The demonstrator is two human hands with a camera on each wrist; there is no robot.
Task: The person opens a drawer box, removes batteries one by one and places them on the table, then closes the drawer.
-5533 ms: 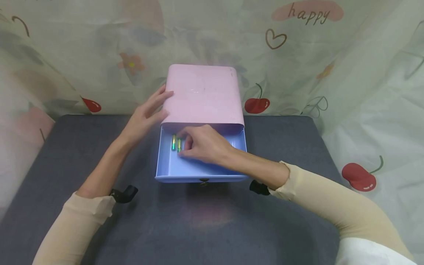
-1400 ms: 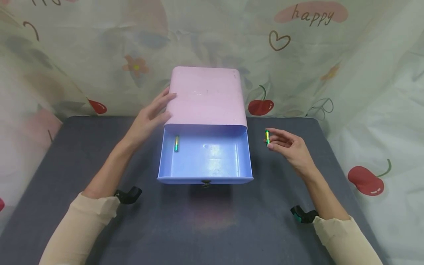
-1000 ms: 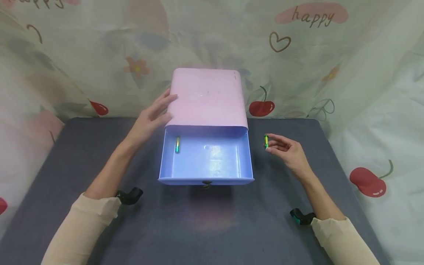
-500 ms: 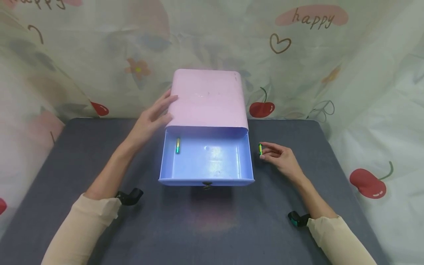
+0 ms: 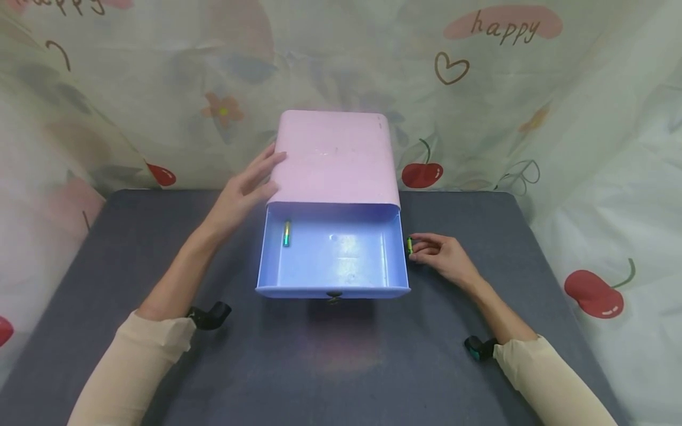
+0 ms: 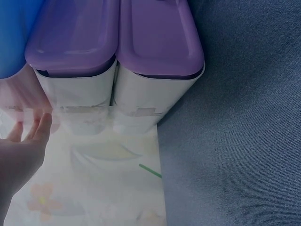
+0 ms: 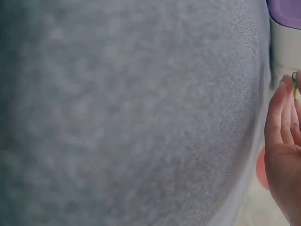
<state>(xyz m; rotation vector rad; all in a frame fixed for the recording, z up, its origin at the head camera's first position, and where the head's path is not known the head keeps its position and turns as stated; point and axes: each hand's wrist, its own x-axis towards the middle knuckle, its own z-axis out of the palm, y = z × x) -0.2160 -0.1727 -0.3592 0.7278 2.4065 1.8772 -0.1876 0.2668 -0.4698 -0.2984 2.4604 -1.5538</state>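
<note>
In the head view a pink box (image 5: 335,157) has its blue drawer (image 5: 309,266) pulled out. One green-and-gold battery (image 5: 286,234) lies at the drawer's left side. The left hand (image 5: 234,198) rests its fingers and thumb on the box's left side; the left wrist view also shows this hand (image 6: 23,155) against the pink box wall (image 6: 23,92). Just outside the drawer's right wall, the right hand (image 5: 444,257) pinches a second battery (image 5: 409,245) between thumb and fingertips. In the right wrist view the hand (image 7: 284,141) and part of that battery (image 7: 295,84) appear at the right edge.
White units with purple fronts (image 6: 160,37) stand beside the pink one in the left wrist view. A dark grey table (image 5: 341,367) lies beneath. Patterned curtain (image 5: 341,65) hangs behind and at both sides. Black devices (image 5: 210,315) are on both wrists.
The right hand took one of the two batteries from the drawer and carried it out to the right. Over the last second it has moved left and nearer the drawer. The left hand stays put.
</note>
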